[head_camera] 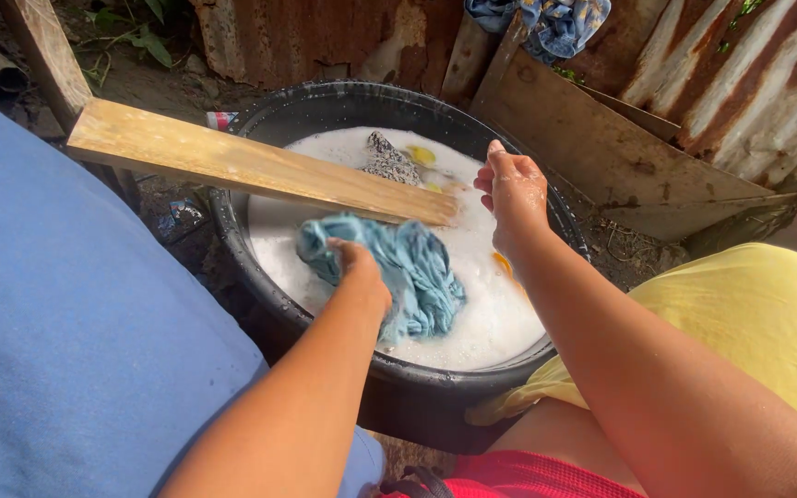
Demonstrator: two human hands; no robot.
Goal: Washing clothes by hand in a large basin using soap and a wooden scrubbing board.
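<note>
Gripping blue cloth [408, 277] over basin rim [232, 240]

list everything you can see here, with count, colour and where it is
basin: 1, black, centre, full of white suds
plank: 1, pale wood, across basin's left rim
blue cloth: 1, light blue, bunched over the suds
grey garment: 1, speckled grey, poking from suds at back
yellow items: a few, in suds, kind unclear
patterned cloth: 1, blue, hung top centre
metal sheets: several, rusty, behind
left hand: 1, gripping blue cloth
right hand: 1, wet, near plank's end
</note>
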